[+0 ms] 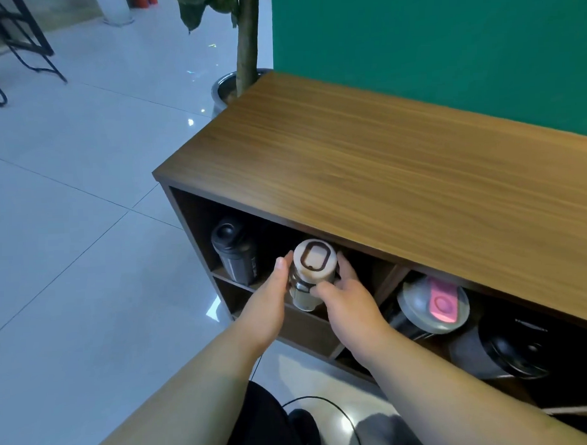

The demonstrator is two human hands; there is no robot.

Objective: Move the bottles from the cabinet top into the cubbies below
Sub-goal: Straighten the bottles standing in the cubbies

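Observation:
A cream bottle (312,270) with a brown-ringed lid stands at the mouth of the upper left cubby of the wooden cabinet (366,160). My left hand (270,299) presses its left side and my right hand (349,298) wraps its right side. A black bottle (235,252) stands deeper in the same cubby, to the left. In the cubby to the right sit a grey-lidded bottle with a pink flap (433,305) and a dark bottle with a black lid (503,351). No bottle shows on the cabinet top.
A green wall (445,44) rises behind the cabinet. A potted plant (243,61) stands at the cabinet's far left corner. A black cable (328,402) lies on the tiled floor near my knees. Black chair legs (20,58) are at the far left.

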